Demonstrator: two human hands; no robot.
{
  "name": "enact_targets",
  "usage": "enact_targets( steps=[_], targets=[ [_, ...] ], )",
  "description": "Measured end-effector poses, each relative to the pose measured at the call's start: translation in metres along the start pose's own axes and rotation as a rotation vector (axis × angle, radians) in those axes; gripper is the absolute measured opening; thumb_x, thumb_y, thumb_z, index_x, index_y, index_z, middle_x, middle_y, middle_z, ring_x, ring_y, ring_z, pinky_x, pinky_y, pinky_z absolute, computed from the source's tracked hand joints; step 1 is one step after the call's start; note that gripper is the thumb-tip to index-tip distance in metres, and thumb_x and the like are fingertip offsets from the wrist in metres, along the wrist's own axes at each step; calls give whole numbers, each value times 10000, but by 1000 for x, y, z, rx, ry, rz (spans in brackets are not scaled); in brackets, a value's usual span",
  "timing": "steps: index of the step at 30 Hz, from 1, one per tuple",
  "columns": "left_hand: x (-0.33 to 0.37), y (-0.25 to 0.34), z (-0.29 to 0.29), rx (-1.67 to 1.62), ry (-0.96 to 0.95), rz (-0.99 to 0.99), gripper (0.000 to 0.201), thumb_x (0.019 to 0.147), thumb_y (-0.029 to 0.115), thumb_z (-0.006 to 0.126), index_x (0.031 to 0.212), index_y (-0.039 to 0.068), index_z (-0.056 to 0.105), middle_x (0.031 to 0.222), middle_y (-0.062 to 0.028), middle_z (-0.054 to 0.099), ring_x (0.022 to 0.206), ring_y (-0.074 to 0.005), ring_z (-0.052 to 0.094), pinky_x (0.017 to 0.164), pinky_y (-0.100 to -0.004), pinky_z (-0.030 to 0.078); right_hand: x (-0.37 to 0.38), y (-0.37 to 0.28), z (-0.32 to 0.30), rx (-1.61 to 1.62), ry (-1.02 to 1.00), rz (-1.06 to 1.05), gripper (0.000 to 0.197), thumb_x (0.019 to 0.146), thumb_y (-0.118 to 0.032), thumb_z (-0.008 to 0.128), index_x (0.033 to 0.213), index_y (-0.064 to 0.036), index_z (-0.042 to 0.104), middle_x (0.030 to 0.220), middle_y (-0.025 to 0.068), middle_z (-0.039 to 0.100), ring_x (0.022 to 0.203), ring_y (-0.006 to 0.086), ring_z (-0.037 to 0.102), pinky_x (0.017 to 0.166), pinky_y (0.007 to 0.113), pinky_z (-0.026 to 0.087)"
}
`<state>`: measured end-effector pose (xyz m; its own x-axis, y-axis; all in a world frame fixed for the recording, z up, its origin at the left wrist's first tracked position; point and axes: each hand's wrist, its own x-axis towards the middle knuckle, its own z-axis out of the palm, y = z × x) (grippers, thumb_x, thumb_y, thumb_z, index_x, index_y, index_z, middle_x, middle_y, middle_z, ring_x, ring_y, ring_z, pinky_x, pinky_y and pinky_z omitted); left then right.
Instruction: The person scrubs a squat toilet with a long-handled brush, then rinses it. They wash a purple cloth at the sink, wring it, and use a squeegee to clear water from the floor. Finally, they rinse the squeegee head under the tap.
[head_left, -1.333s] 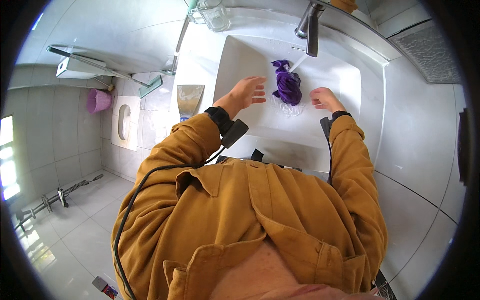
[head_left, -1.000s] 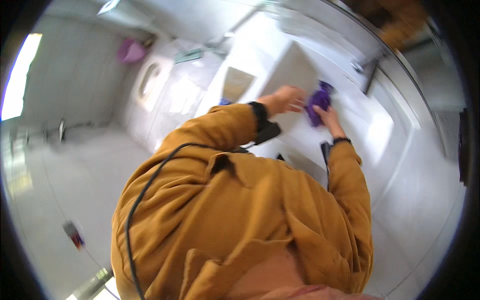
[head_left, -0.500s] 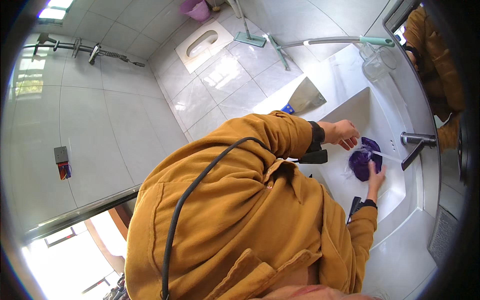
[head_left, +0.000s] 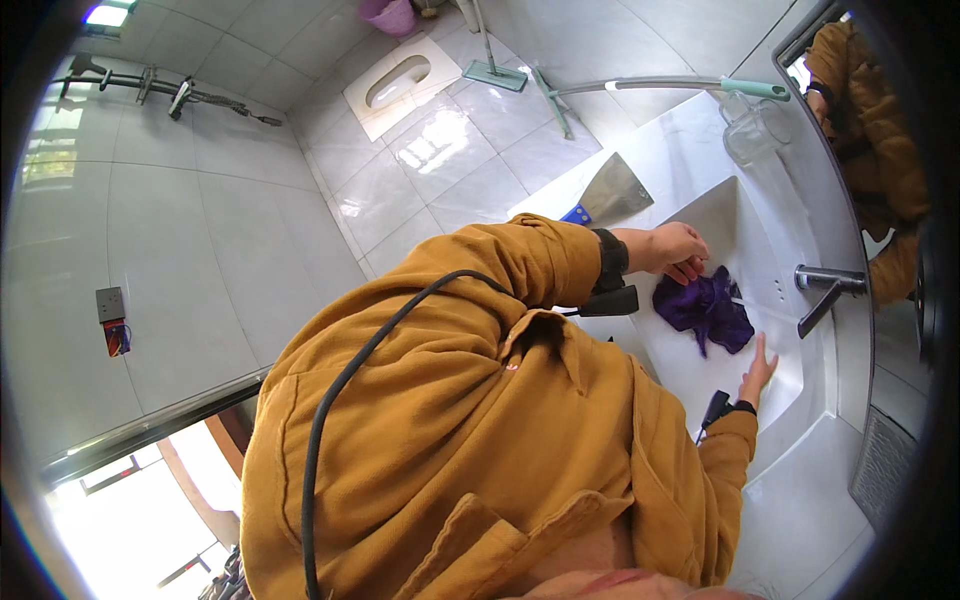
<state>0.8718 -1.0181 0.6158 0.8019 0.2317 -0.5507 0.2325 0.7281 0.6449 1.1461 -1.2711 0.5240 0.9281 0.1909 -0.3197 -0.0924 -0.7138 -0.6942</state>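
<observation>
A wet, crumpled purple cloth [head_left: 708, 308] lies spread in the white sink [head_left: 690, 385]. My left hand [head_left: 680, 251] is over the sink at the cloth's far left edge, its fingers curled inward. Their tips come right up to the fabric, and whether they pinch it is hidden. My right hand [head_left: 760, 370] is on the near right side of the cloth, apart from it, with the fingers stretched out and nothing in them. A dark metal tap [head_left: 830, 287] stands at the sink's right side, and a thin stream of water runs from it toward the cloth.
A broad scraper [head_left: 615, 192] with a blue handle lies on the ledge left of the sink. Clear cups [head_left: 752, 130] stand beyond the basin, near a green-handled pole [head_left: 690, 85]. A mirror [head_left: 850, 150] borders the right. A flat mop [head_left: 495, 75] rests on the tiled floor.
My right hand has let go of the purple cloth and opened beside it. The cloth has shifted left toward my left hand and spread from a bunched lump. My left fingers have curled in more.
</observation>
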Motion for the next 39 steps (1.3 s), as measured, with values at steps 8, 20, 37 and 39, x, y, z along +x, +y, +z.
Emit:
enact_targets(
  steps=[8, 20, 37, 39],
  targets=[
    [-3, 0, 5, 23, 22, -4, 142, 842, 171, 568, 920, 53, 555, 815, -96, 611, 722, -201, 604, 637, -339, 521, -49, -27, 107, -545, -767, -198, 540, 708, -509, 666, 1000, -58, 613, 919, 120, 628, 872, 232, 592, 762, 440, 455],
    [-25, 11, -8, 16, 66, -18, 182, 869, 206, 557, 982, 63, 555, 837, -83, 606, 771, -201, 606, 699, -346, 515, -29, 1, 81, -438, -393, -532, 633, 638, -385, 775, 1111, -10, 581, 1044, 227, 588, 971, 346, 555, 839, 391, 443],
    [-34, 21, -16, -17, 69, 5, 175, 877, 202, 539, 975, 59, 560, 843, -65, 599, 784, -187, 593, 735, -338, 495, -41, -14, 89, -634, -263, -515, 898, 564, -431, 791, 1235, 46, 434, 1202, 251, 512, 1127, 399, 473, 954, 418, 378],
    [-33, 21, -14, -17, 63, 3, 171, 877, 200, 539, 971, 60, 562, 844, -65, 599, 784, -187, 593, 734, -337, 495, -43, -19, 101, -258, -415, -415, 706, 637, -413, 754, 1144, 23, 529, 1069, 162, 599, 936, 310, 577, 829, 382, 450]
  ],
)
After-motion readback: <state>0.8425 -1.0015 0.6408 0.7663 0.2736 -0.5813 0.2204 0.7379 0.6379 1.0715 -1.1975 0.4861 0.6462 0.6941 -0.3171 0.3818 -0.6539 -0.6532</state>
